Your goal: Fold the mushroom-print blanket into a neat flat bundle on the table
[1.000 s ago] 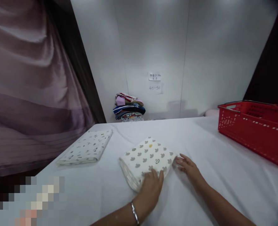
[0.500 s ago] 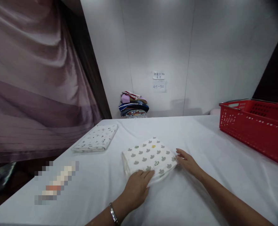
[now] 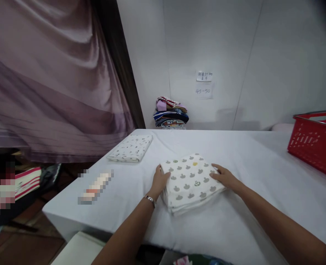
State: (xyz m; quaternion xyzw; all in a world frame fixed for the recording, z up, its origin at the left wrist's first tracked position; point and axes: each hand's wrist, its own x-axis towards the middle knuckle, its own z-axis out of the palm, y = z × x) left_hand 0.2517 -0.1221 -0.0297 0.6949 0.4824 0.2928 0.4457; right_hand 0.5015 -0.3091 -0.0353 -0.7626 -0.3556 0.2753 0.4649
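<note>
A folded white cloth (image 3: 190, 180) printed with grey shapes lies on the white-covered table (image 3: 251, 162) in front of me. My left hand (image 3: 159, 180), with a bracelet at the wrist, grips the cloth's left edge, fingers curled around it. My right hand (image 3: 226, 177) presses flat on the cloth's right edge, fingers stretched out. A second folded white cloth (image 3: 131, 148) with small dark specks lies further off at the table's left corner, away from both hands.
A red plastic basket (image 3: 317, 141) stands at the table's right side. A stack of folded coloured clothes (image 3: 170, 114) sits against the white wall behind the table. A mauve curtain (image 3: 55, 84) hangs at the left. The table's left edge drops to the floor.
My left hand has moved from the cloth's near edge to its left edge. My right hand has slid onto the cloth's right edge. The view has shifted left.
</note>
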